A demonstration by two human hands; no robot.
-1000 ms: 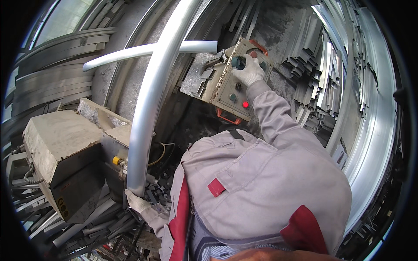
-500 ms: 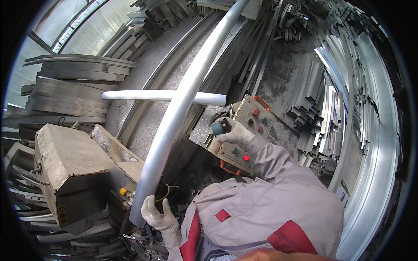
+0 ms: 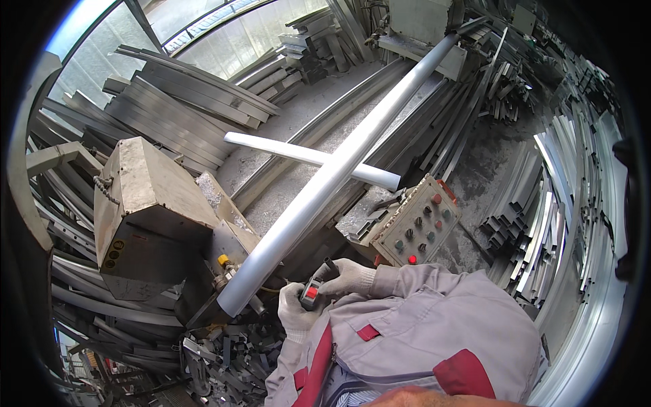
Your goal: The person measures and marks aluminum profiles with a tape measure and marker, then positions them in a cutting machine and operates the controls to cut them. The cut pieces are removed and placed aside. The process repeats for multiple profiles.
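Both my gloved hands meet in front of my jacket around a small dark green and black case with a red patch, which looks like a tape measure [image 3: 311, 292]. My left hand [image 3: 296, 309] closes on its left side. My right hand [image 3: 348, 278] grips it from the right, with a dark part sticking up between the fingers. Just left of my hands is the near end of a long shiny aluminium tube [image 3: 298, 234]. That tube runs away toward the far right, lying over a shorter shiny bar [image 3: 285, 149] that crosses beneath it.
A control box [image 3: 424, 224] with several buttons and a lit red lamp stands right of the tube. At left is a beige metal machine housing [image 3: 156, 210] with a yellow-capped fitting [image 3: 224, 260]. Metal offcuts [image 3: 234, 359] lie below. Stacked profiles [image 3: 519, 190] line the right side.
My right hand has brought the tape measure from beside the control box to my left hand. My left hand has left the tube's near end and now holds the tape measure too. The view has shifted.
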